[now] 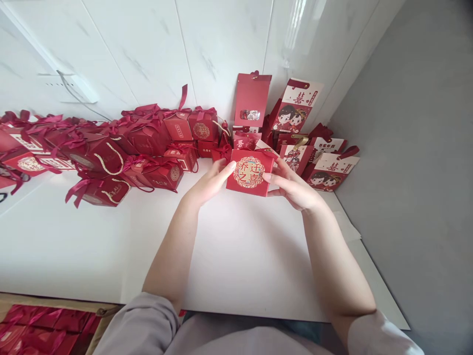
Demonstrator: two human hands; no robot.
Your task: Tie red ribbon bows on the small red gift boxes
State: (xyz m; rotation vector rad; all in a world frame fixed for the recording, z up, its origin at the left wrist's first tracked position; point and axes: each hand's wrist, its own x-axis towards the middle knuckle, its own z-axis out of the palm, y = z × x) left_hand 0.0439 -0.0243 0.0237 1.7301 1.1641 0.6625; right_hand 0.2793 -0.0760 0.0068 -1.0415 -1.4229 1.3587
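Observation:
Between my two hands is a red gift box (248,191) with a round gold pattern and Chinese characters on its front. My left hand (214,181) grips its left side, thumb on the front edge. On the other side, my right hand (293,185) holds the right edge, with a finger on the printed face. Just behind the box stand several more gift boxes and cards, partly hidden by it. A tall red box (252,96) with a small window rises at the back.
Red boxes with ribbons (148,138) line the wall on the left. White and red boxes with cartoon figures (330,172) stand at the right, by a grey panel (414,148). A carton (98,325) of red boxes sits below the white table's (155,246) front edge.

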